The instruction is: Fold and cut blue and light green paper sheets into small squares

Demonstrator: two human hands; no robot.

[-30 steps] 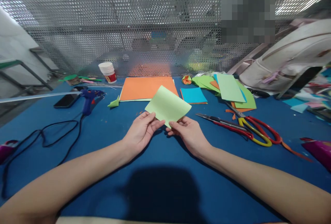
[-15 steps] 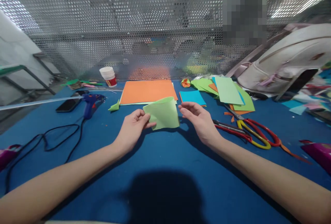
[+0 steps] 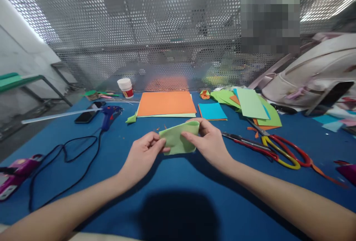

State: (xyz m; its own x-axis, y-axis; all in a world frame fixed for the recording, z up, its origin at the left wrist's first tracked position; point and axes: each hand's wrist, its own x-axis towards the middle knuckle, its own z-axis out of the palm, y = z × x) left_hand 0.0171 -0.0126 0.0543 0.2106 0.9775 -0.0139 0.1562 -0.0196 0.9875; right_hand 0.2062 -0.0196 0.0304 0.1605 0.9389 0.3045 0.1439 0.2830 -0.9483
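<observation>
A light green paper (image 3: 178,141), bent over with a rounded fold at its upper right, is held above the blue table (image 3: 167,204). My left hand (image 3: 146,152) pinches its left edge between thumb and fingers. On the right side, my right hand (image 3: 210,141) grips the paper, thumb on the front and fingers behind it. Beyond the paper lie an orange sheet stack (image 3: 167,103) and blue square papers (image 3: 213,111). A small folded green piece (image 3: 131,118) rests left of the orange stack.
To the left are a blue glue gun (image 3: 107,118) with its cord, a phone (image 3: 88,114) and paper cups (image 3: 125,87). Scissors (image 3: 280,152), green sheets (image 3: 251,103) and a pale bag (image 3: 306,74) are at the right. A perforated metal panel (image 3: 155,29) stands behind.
My right hand has closed on the paper's right side, where it was apart before. The paper is now more folded over and lower in view. The camera view has shifted slightly.
</observation>
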